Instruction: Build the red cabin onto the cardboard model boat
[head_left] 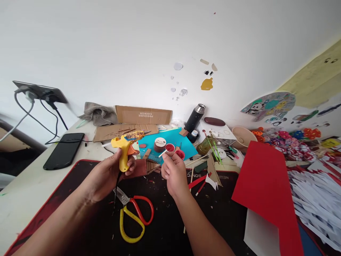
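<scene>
My left hand [106, 170] is wrapped around the handle of a yellow hot glue gun [123, 154], its nozzle pointing to the right. Between the thumb and fingertips of my right hand [174, 172] is a short white stick [162, 153], held a little to the right of the glue gun. Just beyond my right hand lie small tubs of red stuff [169, 147] and a round brown container with a white lid [160, 143], on a blue sheet [151, 137]. Scissors with red and yellow handles [134, 213] lie on the black mat below my hands.
A phone [64, 151] lies at the left. Cardboard [144, 115] leans on the wall, near a black thermos [195, 118]. Green-tipped sticks [214, 147] lean from a jar. To the right are a folded red card [266, 185] and a heap of white paper strips [314, 199].
</scene>
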`<state>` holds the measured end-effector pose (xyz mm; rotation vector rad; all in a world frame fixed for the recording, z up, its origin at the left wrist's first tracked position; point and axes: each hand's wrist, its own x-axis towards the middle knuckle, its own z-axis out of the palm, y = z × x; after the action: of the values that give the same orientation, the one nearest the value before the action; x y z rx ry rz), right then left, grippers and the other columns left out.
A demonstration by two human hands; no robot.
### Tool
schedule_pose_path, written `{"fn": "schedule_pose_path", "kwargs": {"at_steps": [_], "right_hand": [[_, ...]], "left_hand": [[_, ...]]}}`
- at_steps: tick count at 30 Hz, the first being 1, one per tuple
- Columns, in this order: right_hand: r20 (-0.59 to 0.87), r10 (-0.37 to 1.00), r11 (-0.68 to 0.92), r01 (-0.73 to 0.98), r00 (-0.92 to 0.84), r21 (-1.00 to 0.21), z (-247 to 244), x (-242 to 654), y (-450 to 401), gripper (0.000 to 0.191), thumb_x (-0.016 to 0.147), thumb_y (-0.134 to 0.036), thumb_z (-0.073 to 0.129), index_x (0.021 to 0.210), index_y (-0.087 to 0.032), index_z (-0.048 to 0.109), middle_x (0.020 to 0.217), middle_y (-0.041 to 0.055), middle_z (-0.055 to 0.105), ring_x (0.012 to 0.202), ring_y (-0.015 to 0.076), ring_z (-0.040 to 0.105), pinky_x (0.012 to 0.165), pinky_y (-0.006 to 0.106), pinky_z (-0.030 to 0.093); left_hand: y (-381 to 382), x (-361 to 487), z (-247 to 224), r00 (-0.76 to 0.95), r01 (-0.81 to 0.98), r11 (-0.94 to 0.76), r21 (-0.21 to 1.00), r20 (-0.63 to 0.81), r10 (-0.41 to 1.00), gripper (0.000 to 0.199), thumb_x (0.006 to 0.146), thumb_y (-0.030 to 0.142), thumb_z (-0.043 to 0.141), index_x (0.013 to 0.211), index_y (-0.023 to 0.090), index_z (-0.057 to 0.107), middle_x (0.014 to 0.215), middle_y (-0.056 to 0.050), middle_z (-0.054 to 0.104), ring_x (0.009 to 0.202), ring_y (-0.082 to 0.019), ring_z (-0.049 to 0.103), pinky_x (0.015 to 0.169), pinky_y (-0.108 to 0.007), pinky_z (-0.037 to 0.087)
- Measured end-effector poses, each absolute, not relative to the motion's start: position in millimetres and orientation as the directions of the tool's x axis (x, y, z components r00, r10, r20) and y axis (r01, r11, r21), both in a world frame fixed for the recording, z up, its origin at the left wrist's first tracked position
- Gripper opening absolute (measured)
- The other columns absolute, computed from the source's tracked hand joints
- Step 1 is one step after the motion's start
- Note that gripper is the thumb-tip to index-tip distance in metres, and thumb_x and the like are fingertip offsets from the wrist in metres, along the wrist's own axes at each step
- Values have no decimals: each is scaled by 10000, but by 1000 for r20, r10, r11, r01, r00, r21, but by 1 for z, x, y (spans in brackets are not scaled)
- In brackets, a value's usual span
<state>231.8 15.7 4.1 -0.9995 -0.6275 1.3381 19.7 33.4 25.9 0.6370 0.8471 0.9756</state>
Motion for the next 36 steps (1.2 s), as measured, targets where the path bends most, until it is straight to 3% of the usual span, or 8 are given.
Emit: {"fn": "schedule_pose_path", "kwargs": {"at_steps": [9,15,18,28,33,36], "right_hand": [[-100,976,27,-568,191,-822,21,225,39,433,768,-509,920,884,-222,617,504,-148,370,410,52,245,410,219,172],[-119,967,41,-601,224,-798,12,231,35,404,767,-468,934,854,-215,630,486,-150,371,404,48,247,413,216,185],[-126,967,36,-611,220,-791,11,234,34,396,773,-456,933,837,-214,626,484,-147,379,403,47,251,413,218,187],[-117,967,55,-634,227,-772,16,239,32,356,794,-418,910,852,-206,630,482,-152,365,405,46,238,408,221,164],[-110,967,62,-631,229,-773,16,237,31,359,799,-424,908,846,-202,630,490,-148,374,407,44,246,407,219,155],[-111,967,60,-630,229,-774,15,236,31,363,791,-430,916,858,-202,641,492,-147,385,406,45,255,408,218,159]], "left_hand": [[22,25,22,370,-350,481,804,-353,859,565,750,713,901,864,180,756,797,-39,637,635,-162,544,588,-276,516],[19,26,15,424,-353,470,809,-309,851,492,874,638,835,943,160,745,778,-22,584,602,-131,474,560,-246,468],[20,25,12,459,-371,480,795,-293,839,477,921,619,793,890,151,704,791,-29,567,617,-126,456,567,-238,471],[24,26,8,469,-345,466,815,-281,837,461,905,605,811,978,155,739,767,-8,534,616,-123,404,551,-229,441],[23,25,9,462,-317,467,825,-296,836,464,893,606,819,839,158,709,759,-19,540,603,-126,406,567,-247,449],[23,26,11,439,-325,469,821,-309,844,459,856,606,854,859,168,715,757,-20,546,618,-135,409,554,-243,436]]}}
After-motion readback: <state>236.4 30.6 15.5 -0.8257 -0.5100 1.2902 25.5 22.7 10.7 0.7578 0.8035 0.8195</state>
